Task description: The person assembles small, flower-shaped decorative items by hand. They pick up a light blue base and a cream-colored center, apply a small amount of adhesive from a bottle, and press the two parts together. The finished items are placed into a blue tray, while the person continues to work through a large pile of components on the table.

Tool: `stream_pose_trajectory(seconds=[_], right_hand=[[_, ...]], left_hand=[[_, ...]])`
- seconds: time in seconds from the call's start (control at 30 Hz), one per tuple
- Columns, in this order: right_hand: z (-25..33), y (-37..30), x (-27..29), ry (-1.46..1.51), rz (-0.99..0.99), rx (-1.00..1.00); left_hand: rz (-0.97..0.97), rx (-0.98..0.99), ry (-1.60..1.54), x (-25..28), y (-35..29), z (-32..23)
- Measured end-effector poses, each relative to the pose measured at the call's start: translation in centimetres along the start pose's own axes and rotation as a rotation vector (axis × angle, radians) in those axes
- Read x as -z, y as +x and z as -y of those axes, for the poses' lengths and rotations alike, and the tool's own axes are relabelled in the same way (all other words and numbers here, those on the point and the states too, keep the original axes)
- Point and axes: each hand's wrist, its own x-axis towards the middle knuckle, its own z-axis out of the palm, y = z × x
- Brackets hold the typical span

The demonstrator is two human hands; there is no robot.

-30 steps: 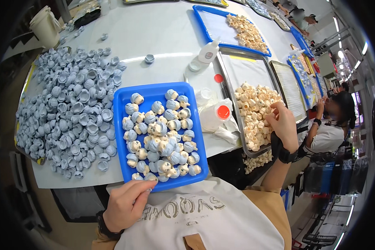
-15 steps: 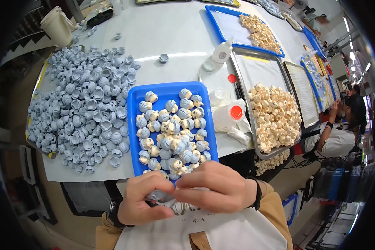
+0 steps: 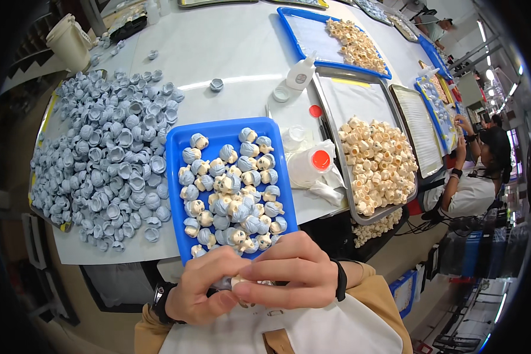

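Close to my body, just below the near edge of the blue tray, my left hand and my right hand meet fingertip to fingertip. Between them they pinch a small doll head; some cream and a bit of grey-blue show, and the fingers cover most of it. The blue tray holds many doll heads with cream faces and blue hair, heaped thickest in the middle. To its left lies a large pile of blue hollow hair caps.
At right, a metal tray carries cream hollow head pieces. Between the trays stand a red-lidded container, a crumpled tissue and a white squeeze bottle. A bucket stands far left; a co-worker sits at right.
The view has shifted, so the table's things sit slightly further left. My fingers have closed in around the piece, and its cream part now shows where blue showed before.
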Motion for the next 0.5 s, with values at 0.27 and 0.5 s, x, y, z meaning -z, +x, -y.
stream_pose_trajectory(seconds=[0.27, 0.5], right_hand=[[-2.8, 0.5, 6.4, -0.456, -0.148, -0.628], [-5.2, 0.8, 7.2, -0.464, 0.061, -0.628]], left_hand=[[-0.148, 0.251, -0.073, -0.7, -0.6, -0.9], [-0.169, 0.103, -0.063, -0.4, -0.8, 0.3]])
